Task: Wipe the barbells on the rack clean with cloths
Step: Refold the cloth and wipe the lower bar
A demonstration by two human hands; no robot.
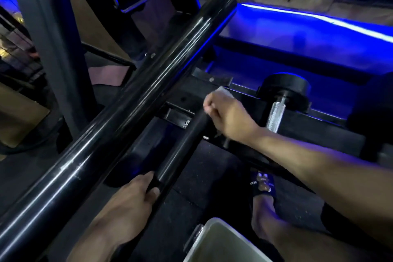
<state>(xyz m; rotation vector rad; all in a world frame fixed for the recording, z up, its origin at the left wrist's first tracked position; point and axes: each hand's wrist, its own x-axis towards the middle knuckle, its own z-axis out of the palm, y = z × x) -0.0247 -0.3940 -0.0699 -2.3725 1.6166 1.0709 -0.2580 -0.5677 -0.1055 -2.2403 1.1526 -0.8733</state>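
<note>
A thick glossy black bar (136,89) runs diagonally from lower left to upper right. Below it lies a thinner matte black bar (182,144). My left hand (136,193) grips the near end of this thinner bar, thumb and fingers curled round it. My right hand (225,112) is clenched on a small white cloth (221,90) and presses it against the far end of the same bar. Most of the cloth is hidden inside the fist.
A dumbbell with a knurled silver handle (276,115) and black head (285,87) rests on the low rack (319,130) to the right. A pale bin (223,242) stands near my sandalled foot (262,185). A dark upright post (49,44) rises at left. Blue light glows behind.
</note>
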